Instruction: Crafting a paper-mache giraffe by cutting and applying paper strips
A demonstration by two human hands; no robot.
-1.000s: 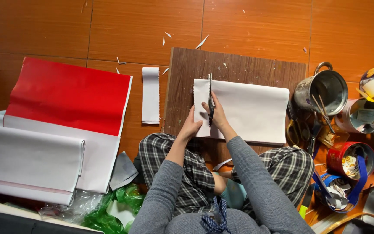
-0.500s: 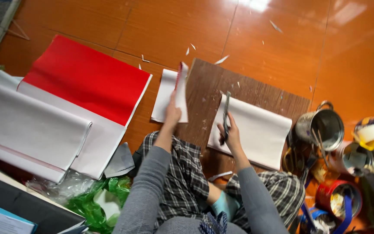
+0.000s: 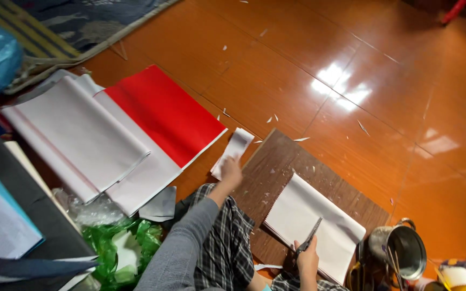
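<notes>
The left hand (image 3: pixel 231 173) presses a white paper strip (image 3: pixel 233 151) flat on the floor, just beyond the brown board's (image 3: pixel 276 161) left corner. The right hand (image 3: pixel 307 262), grip clenched around scissors (image 3: pixel 309 240), rests on the white paper stack (image 3: pixel 314 226) lying on that board.

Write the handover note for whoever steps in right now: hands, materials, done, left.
Left hand: resting on the small white paper strip laid on the floor beside the wooden board.
Right hand: holding the scissors, blades over the white paper stack on the board.
Red sheet and folded white sheets lie to the left.
Done: one strip cut off, set aside.
Left: the stack is mostly uncut.
</notes>
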